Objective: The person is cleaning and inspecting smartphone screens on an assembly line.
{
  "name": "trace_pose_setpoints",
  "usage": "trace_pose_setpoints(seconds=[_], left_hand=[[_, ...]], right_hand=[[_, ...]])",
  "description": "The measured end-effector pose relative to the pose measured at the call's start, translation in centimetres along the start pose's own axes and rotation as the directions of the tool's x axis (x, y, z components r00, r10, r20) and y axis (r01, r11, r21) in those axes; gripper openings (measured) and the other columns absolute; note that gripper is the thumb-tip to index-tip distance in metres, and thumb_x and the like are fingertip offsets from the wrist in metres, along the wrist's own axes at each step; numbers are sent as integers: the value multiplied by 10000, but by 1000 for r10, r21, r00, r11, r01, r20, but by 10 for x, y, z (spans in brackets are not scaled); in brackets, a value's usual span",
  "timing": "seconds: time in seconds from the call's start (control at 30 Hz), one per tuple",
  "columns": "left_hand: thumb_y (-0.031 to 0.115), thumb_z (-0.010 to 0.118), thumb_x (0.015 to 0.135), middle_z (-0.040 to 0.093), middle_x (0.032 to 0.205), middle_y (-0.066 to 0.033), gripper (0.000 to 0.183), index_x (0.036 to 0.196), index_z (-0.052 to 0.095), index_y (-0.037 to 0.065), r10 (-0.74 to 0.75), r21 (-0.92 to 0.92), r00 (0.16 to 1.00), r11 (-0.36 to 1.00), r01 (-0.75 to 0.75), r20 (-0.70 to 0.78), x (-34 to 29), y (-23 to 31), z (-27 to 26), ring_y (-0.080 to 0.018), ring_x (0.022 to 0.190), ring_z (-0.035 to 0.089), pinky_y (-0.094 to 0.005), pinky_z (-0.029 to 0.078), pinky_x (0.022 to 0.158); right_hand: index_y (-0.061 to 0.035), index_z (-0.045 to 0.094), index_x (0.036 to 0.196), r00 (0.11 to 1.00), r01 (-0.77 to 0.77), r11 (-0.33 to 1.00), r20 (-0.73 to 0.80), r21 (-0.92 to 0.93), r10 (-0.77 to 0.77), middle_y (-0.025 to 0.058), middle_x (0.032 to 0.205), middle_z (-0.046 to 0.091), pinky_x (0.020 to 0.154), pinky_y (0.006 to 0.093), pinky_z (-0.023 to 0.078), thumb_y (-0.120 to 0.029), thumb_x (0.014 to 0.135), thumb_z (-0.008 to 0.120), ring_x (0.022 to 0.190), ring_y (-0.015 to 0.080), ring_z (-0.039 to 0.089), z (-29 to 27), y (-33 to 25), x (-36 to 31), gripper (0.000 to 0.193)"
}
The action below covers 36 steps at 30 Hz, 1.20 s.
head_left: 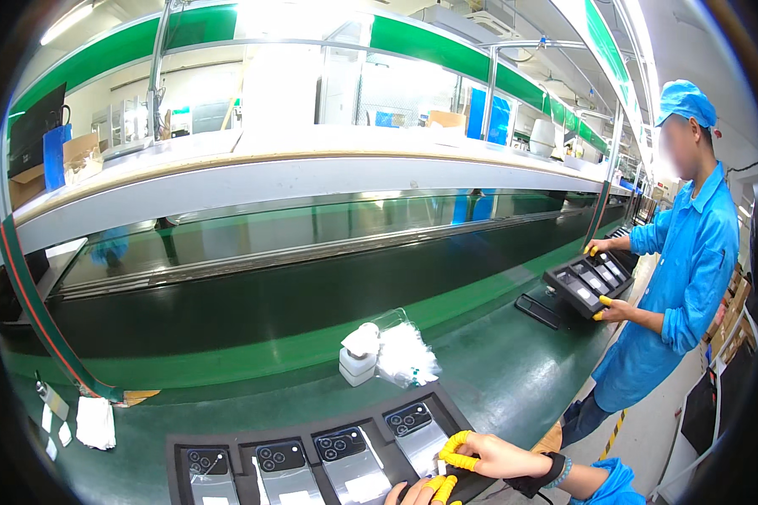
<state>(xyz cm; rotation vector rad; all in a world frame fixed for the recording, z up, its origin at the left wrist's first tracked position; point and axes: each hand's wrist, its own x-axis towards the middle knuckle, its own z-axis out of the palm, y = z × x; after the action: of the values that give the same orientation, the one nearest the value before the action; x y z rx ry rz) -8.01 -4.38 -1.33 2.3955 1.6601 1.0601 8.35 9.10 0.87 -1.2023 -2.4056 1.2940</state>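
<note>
A black foam tray (242, 438) lies at the near edge of the green bench, with several dark smartphones in its slots, camera side up. White pieces lie on some of them. Over the rightmost smartphone (417, 433), my right hand (501, 459) comes in from the right, yellow finger cots on its thumb and finger, closed in a pinch. A small white bit shows by the fingertips; what they hold is unclear. My left hand (423, 491), also with yellow cots, curls low at the same phone's near end. The picture's lower edge cuts it off.
Behind the tray stand a white dispenser bottle (358, 364) and a clear bag of white material (407, 352). A white cloth (96, 422) lies left. Beyond runs a dark conveyor belt (253, 311). At right, a co-worker (691, 244) in blue holds another black tray (583, 290).
</note>
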Motion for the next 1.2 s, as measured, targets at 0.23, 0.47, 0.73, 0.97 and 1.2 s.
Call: trace_pose_setpoints(seconds=[0.23, 0.47, 0.73, 0.97, 1.2], left_hand=[[304, 527, 883, 547, 1130, -108, 410, 1188, 535, 30, -17, -2, 999, 1000, 17, 31, -3, 0, 2, -227, 1098, 493, -387, 353, 964], [310, 522, 887, 551, 1135, -111, 410, 1171, 549, 15, 27, 103, 1000, 994, -28, 12, -10, -2, 8, -234, 1101, 492, -390, 357, 964], [320, 552, 856, 588, 1069, -106, 403, 1094, 586, -4, 109, 136, 994, 985, -108, 5, -3, 5, -11, -212, 1020, 525, -331, 398, 892], [309, 564, 843, 586, 1066, -112, 405, 1104, 569, -1, 113, 82, 994, 990, -113, 7, -2, 5, -15, -209, 988, 537, -316, 406, 868], [305, 558, 850, 584, 1081, -115, 401, 1114, 565, 4, 110, 55, 994, 992, -110, 1, -5, 5, -12, -215, 1001, 537, -323, 405, 875]], right_hand=[[-14, 444, 1252, 988, -38, 959, 157, 281, -7, 89, 1081, 568, 820, 276, 471, -140, 925, 526, 934, 149, 576, -7, 4, 4, 359], [13, 495, 1169, 982, -117, 981, 132, -156, 138, 130, 934, 638, 755, 285, 505, -129, 808, 662, 844, 190, 635, -3, -24, 2, 423], [9, 618, 923, 998, 28, 975, -49, -221, -40, 130, 779, 660, 651, 290, 507, -185, 801, 669, 702, 182, 652, -3, -29, 3, 235], [-8, 637, 848, 882, 130, 927, -385, -353, -270, 78, 727, 663, 609, 256, 510, -56, 762, 679, 653, 130, 641, -58, -44, 48, 108], [-20, 640, 855, 491, 151, 932, -793, -331, -361, 99, 719, 636, 566, 272, 486, -9, 726, 684, 609, 157, 601, -82, -86, 46, 137]])
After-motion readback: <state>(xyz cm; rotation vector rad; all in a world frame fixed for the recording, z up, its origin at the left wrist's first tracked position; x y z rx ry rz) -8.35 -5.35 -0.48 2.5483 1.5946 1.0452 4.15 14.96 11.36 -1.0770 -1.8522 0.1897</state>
